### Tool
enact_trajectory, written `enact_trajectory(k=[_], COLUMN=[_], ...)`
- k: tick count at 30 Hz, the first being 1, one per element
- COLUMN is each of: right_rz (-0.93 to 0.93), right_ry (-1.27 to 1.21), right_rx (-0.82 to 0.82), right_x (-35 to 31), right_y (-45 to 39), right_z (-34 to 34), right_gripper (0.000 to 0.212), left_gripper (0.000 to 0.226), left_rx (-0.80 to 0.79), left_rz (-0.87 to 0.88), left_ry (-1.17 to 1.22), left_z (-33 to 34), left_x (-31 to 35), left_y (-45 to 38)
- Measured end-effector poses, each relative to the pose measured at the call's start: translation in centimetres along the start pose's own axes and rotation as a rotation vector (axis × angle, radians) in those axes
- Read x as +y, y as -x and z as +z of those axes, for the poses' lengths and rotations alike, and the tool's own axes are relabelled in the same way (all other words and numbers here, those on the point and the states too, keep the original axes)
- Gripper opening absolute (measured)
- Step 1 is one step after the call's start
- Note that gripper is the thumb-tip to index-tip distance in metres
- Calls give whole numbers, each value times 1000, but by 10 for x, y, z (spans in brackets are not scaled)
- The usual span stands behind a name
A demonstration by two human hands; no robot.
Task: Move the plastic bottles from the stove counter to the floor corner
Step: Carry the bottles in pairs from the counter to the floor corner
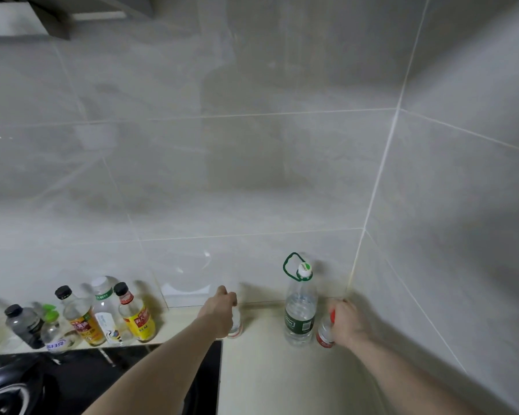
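My left hand [221, 311] grips a small clear bottle [235, 326] that stands on the cream counter [261, 369] just right of the stove. My right hand [349, 323] grips a small clear bottle with a red cap and red label [324, 332] near the wall corner. Between the two hands stands a tall clear bottle with a green label and green carry loop [300, 310], untouched. The small bottle under my left hand is mostly hidden by my fingers.
A row of several bottles [102, 316] lines the counter's back edge at left, some with yellow labels and black caps. The black stove top [108, 381] and a dark pan [9, 387] lie at lower left. Grey tiled walls meet in a corner [352, 277] at right.
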State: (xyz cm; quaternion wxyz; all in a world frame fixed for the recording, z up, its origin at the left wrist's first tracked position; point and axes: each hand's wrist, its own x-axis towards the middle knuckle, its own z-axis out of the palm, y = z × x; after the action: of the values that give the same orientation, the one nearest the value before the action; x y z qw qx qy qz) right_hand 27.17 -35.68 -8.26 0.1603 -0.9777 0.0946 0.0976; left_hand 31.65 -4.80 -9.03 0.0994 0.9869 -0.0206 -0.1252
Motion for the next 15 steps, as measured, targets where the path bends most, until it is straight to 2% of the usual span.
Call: enact_trajectory(k=[3, 7, 15], right_rz=[17, 22, 55], right_ry=[28, 21, -33], right_rx=[-4, -26, -60], right_x=[4, 14, 13], right_y=[20, 47, 118], right_z=[6, 20, 29], right_gripper=[11, 13, 16], left_gripper=[14, 23, 19], left_rx=[-11, -57, -135], left_rz=[41, 62, 207], left_ry=[43, 63, 62], left_z=[16, 38, 55], left_x=[6, 14, 6], left_y=[12, 40, 116])
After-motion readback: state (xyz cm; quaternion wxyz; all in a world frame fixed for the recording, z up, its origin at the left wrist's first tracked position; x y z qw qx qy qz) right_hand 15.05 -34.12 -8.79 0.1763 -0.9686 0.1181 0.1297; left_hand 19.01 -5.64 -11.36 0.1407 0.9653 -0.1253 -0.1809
